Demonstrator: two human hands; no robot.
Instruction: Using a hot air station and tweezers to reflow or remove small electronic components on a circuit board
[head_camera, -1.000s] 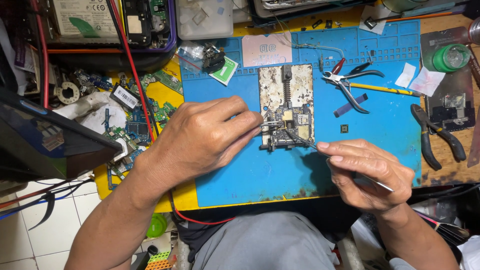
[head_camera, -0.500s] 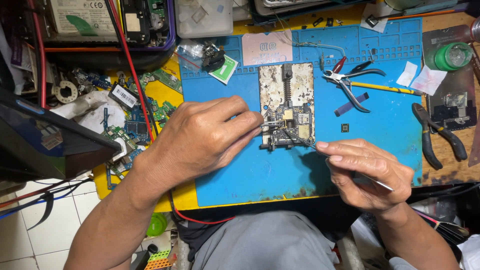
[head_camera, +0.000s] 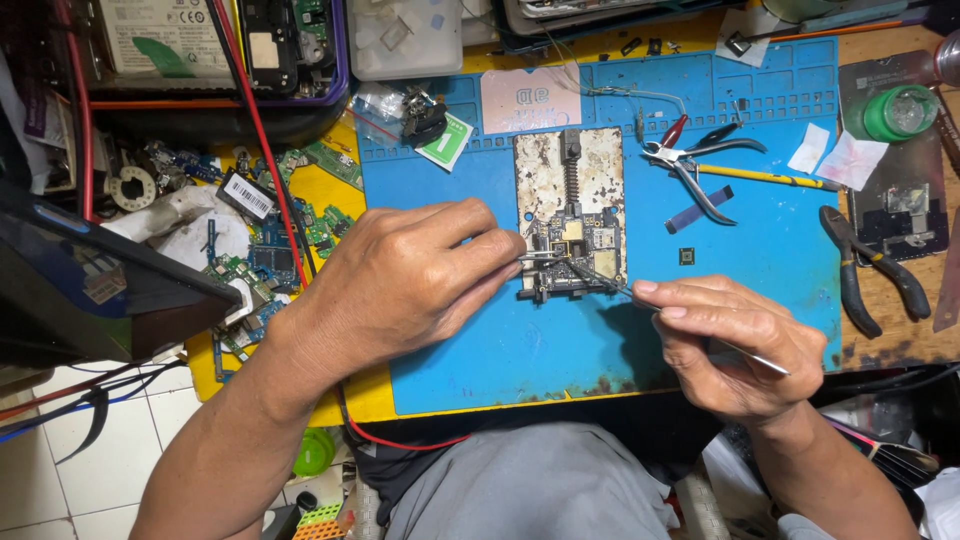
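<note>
Head view, the only one.

Left hand (head_camera: 400, 280): fingers closed in a pinch on fine tweezers (head_camera: 540, 257), tips pointing at the circuit board (head_camera: 572, 250) just beyond the fingertips. The heel of the hand appears to rest on the blue mat (head_camera: 560, 350), probably to steady the tips.

Right hand (head_camera: 735, 340): fingers curled shut around a thin metal probe (head_camera: 610, 282), held pen-fashion. Its tip reaches left onto the board's lower edge; its tail sticks out past the palm to the right. The low slant likely allows prying or lifting without blocking the sight line.

The board sits in a worn, speckled metal holder (head_camera: 570, 175), between the two sets of fingers and just ahead of them. The clamp presumably keeps it from sliding under tool pressure.

Count, ahead and right of the right fingers:
- 1 pair of red-handled cutters (head_camera: 690, 155)
- 1 yellow-shafted tool (head_camera: 765, 178), just beside the cutters
- 1 pair of black-handled pliers (head_camera: 870, 270), on the counter's bare wood off the mat
- 1 small dark chip (head_camera: 686, 256), alone on the mat, near the right fingertips
- 2 white paper scraps (head_camera: 830, 158)
- 1 green-capped jar (head_camera: 900, 112)

Left of the left fingers: loose green boards (head_camera: 300, 225), too jumbled to count.
</note>
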